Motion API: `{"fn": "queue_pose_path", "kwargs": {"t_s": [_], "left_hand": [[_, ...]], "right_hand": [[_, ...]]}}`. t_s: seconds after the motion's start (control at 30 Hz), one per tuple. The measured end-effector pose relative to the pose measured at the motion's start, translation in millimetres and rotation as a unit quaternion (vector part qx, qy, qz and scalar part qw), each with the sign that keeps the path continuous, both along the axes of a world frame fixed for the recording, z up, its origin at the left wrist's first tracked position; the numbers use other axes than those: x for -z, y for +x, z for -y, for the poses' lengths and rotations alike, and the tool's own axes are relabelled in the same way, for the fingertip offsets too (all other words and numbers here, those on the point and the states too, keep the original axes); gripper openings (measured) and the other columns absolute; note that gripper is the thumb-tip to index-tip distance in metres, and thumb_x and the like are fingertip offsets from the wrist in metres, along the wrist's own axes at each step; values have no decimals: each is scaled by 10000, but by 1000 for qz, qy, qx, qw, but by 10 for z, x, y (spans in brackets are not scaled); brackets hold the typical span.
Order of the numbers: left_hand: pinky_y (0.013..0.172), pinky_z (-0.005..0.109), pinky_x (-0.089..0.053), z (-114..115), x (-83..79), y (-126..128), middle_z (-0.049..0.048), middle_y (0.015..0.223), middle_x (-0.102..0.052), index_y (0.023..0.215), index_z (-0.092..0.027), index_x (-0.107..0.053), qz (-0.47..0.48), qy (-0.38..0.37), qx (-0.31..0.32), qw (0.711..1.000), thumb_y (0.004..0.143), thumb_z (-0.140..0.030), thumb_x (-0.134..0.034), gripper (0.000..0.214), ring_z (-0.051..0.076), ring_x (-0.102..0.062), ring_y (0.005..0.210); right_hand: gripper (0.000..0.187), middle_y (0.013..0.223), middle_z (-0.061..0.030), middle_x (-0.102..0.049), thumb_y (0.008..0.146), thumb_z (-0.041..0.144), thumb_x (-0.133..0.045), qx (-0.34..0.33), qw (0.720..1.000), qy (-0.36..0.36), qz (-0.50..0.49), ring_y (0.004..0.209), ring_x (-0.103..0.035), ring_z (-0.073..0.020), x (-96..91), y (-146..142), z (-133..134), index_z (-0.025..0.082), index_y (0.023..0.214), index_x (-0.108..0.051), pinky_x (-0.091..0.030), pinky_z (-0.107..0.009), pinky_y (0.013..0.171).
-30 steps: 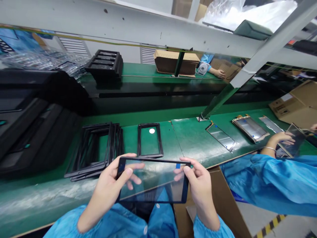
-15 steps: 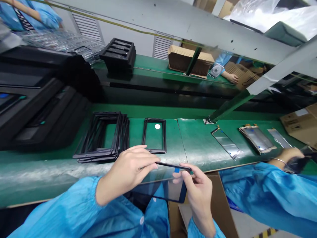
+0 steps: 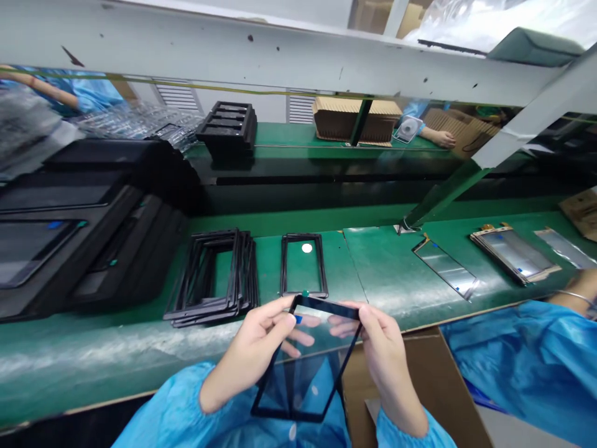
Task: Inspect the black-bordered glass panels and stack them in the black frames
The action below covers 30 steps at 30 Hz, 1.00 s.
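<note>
Black-framed glass panel (image 3: 314, 373) sits in our two hands, just in front of the green workbench (image 3: 387, 292). Our left hand (image 3: 254, 354) and right hand (image 3: 394, 367) pinch its upper edge, thumbs on the near face, fingers spread behind the glass. Beyond the panel lie one stack of black frames (image 3: 240, 274) and one lone black frame (image 3: 283, 264). Further right of the panel are three glass strips (image 3: 445, 267), and a co-worker's forearm (image 3: 578, 289).

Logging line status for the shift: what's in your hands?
Left hand, right hand both on a black-framed glass panel. Stack of black frames just beyond. Co-worker's blue sleeve to the right, apart.
</note>
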<state>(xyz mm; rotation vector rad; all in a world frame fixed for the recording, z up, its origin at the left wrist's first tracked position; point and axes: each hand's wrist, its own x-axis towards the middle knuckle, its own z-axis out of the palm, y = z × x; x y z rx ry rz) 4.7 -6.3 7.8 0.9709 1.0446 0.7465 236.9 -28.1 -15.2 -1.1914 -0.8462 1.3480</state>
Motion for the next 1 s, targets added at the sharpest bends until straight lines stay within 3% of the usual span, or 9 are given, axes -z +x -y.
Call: {"fn": "queue_pose_path", "kwargs": {"t_s": [0.23, 0.37, 0.47, 0.53, 0.6, 0.67, 0.77, 0.83, 1.0], "left_hand": [[633, 351, -681, 74, 97, 33, 217, 1133, -840, 1400, -119, -662, 29, -9, -47, 998, 935, -561, -765, 650, 318, -844, 850], [695, 393, -699, 66, 89, -22, 215, 1193, -827, 1389, -134, -702, 3, 3, -8, 1000, 1003, -539, -676, 560, 340, -842, 910], [955, 420, -659, 21, 7, -47, 164, 1389, -760, 1451, -216, -693, -70, 118, 11, 991, 1023, -446, -660, 487, 336, -784, 1160], [1051, 375, -599, -6, -50, -29, 88, 1426, -748, 1518, -309, -642, -154, 223, 52, 961, 968, -357, -732, 560, 301, -743, 1242], [921, 313, -629, -24, -84, 9, 35, 1215, -835, 1561, -359, -589, -213, 264, 133, 931, 924, -305, -763, 662, 258, -801, 1053], [719, 264, -627, -35, -85, 40, 10, 996, -858, 1570, -342, -572, -209, 223, 179, 935, 959, -318, -711, 627, 217, -805, 802], [582, 248, -590, -55, -43, 19, 82, 1078, -854, 1487, -258, -600, -129, 116, 110, 979, 1026, -403, -622, 485, 212, -799, 748], [550, 256, -584, -68, -4, -39, 136, 1130, -842, 1410, -220, -593, -80, 71, 37, 994, 1010, -456, -655, 469, 224, -804, 751], [508, 269, -577, -56, 67, -143, 161, 1080, -841, 1355, -190, -544, -39, 57, -58, 996, 956, -501, -743, 543, 227, -791, 670]], "right_hand": [[420, 724, -84, -837, 1005, 558, -675, 26, 998, 49, 37, 572, -792, -232, -62, -82, -23, 189, 886, -837, -650, -304, 581], [418, 699, -68, -830, 1032, 540, -635, 36, 994, 77, 72, 551, -785, -217, -121, -39, -3, 196, 901, -832, -647, -285, 574], [399, 704, -62, -832, 1037, 507, -625, -2, 991, 86, 104, 570, -793, -217, -167, -82, 9, 200, 902, -840, -658, -290, 602], [294, 718, -46, -837, 987, 450, -708, -50, 984, 93, 142, 612, -801, -211, -190, -159, 7, 219, 879, -854, -651, -276, 628], [148, 763, -24, -845, 889, 384, -825, -69, 976, 107, 174, 606, -780, -187, -199, -220, -3, 244, 862, -865, -631, -256, 619], [98, 879, -22, -856, 861, 341, -846, -29, 974, 125, 185, 655, -779, -178, -189, -193, -10, 265, 918, -871, -634, -263, 659], [212, 1175, -72, -832, 991, 345, -689, 97, 960, 143, 220, 1049, -791, -247, -120, 58, 6, 279, 1110, -852, -636, -368, 941], [283, 1249, -100, -814, 1031, 412, -630, 122, 956, 119, 238, 1186, -752, -292, -37, 271, 38, 265, 1147, -842, -599, -440, 1045], [395, 971, -101, -868, 972, 545, -696, 61, 993, 6, 97, 742, -836, -285, 110, 420, 154, 237, 1201, -790, -682, -388, 700]]}}
